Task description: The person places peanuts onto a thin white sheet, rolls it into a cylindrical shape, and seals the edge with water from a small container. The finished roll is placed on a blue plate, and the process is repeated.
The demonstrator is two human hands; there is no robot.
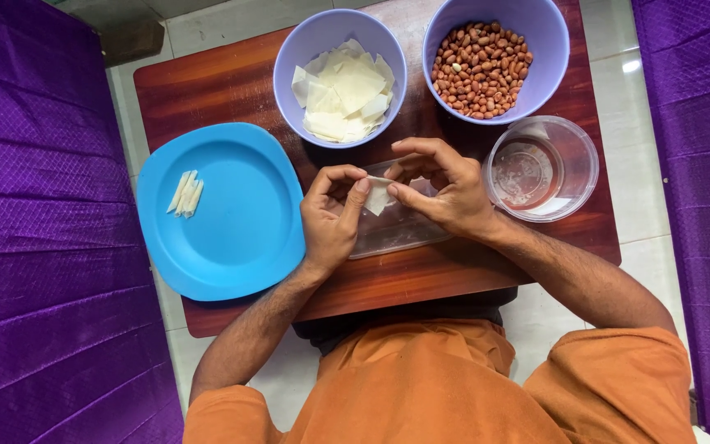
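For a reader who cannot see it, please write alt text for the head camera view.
Two bare hands, left hand and right hand, pinch a small pale wrapper over a wooden table. Behind them stand a bowl of wrappers, a bowl of peanuts and a clear tub; a blue plate holds folded pieces.
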